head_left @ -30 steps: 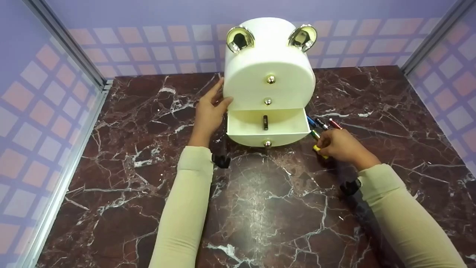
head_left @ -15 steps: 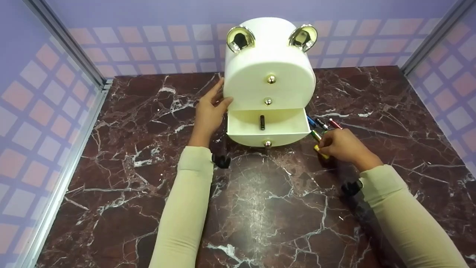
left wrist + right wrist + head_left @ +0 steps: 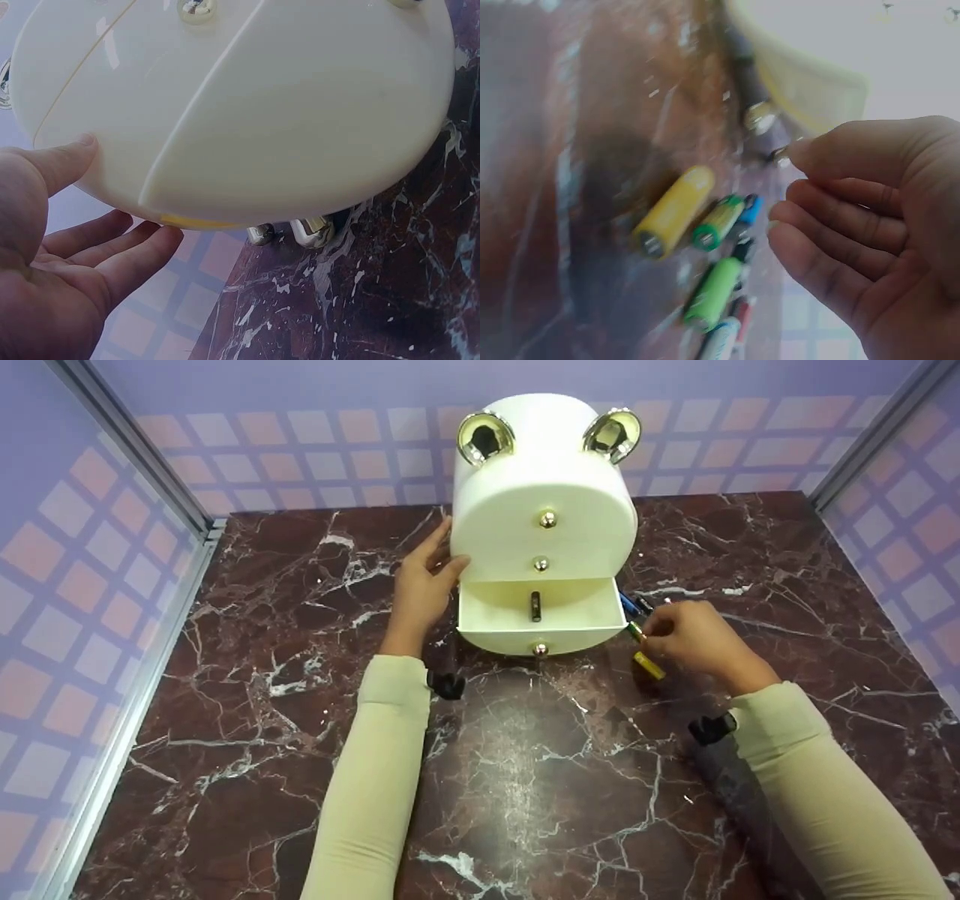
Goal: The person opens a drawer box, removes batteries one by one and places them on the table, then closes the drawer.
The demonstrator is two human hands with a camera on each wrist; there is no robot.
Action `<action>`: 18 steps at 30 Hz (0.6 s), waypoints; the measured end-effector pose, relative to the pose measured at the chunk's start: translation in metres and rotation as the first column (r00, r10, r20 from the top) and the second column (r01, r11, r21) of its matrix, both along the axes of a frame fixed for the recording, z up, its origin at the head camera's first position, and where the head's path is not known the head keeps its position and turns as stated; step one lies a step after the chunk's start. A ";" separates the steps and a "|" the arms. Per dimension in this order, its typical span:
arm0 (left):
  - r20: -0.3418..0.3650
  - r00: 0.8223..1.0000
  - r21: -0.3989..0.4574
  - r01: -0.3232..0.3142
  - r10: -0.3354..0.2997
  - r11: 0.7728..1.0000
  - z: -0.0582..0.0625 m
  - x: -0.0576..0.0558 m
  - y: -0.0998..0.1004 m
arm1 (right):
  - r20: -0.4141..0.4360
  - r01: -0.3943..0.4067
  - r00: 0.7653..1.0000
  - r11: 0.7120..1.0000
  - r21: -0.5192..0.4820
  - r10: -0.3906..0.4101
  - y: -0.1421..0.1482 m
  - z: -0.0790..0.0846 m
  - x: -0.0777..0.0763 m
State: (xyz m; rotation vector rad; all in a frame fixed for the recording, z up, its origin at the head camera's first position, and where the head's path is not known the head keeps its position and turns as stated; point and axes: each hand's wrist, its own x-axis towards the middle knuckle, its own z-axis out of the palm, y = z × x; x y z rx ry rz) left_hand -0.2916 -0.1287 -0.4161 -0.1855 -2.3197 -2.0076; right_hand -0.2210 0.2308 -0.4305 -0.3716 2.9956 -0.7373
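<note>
A white drawer organizer [image 3: 544, 521] with shiny gold ears stands at the back, its bottom drawer [image 3: 491, 611] pulled out. Inside the drawer lies a black battery [image 3: 535, 607]. My left hand [image 3: 424, 592] holds the organizer's left side; in the left wrist view the thumb lies on the front and the fingers reach round the edge. Beside the drawer, my right hand [image 3: 697, 641] hovers over loose batteries, fingers slightly bent, with a gap between thumb and fingers in the right wrist view. Nearest are a yellow battery [image 3: 675, 212], a green-and-gold one [image 3: 718, 223] and a lime-green one [image 3: 712, 292].
A blue battery [image 3: 628, 604] lies by the drawer's right wall, partly behind other batteries. Red and white-blue batteries [image 3: 721, 337] show too. Beneath is a dark red marbled tabletop [image 3: 517, 780]. Tiled-pattern panels [image 3: 337, 442] enclose the back and sides.
My right hand has come off the yellow battery and shifted slightly away from me, over the other batteries. The black battery rolled slightly left in the drawer, then back right. The left hand stayed.
</note>
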 end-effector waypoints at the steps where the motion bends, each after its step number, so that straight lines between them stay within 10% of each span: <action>1: -0.005 1.000 0.002 -0.002 0.002 1.000 -0.003 -0.003 0.000 | -0.015 0.006 1.000 1.000 -0.013 -0.006 -0.002 0.003 0.000; 18: 0.020 1.000 0.025 0.010 -0.010 1.000 0.002 0.000 -0.001 | -0.270 -0.030 0.963 0.997 -0.072 0.010 -0.052 0.033 -0.013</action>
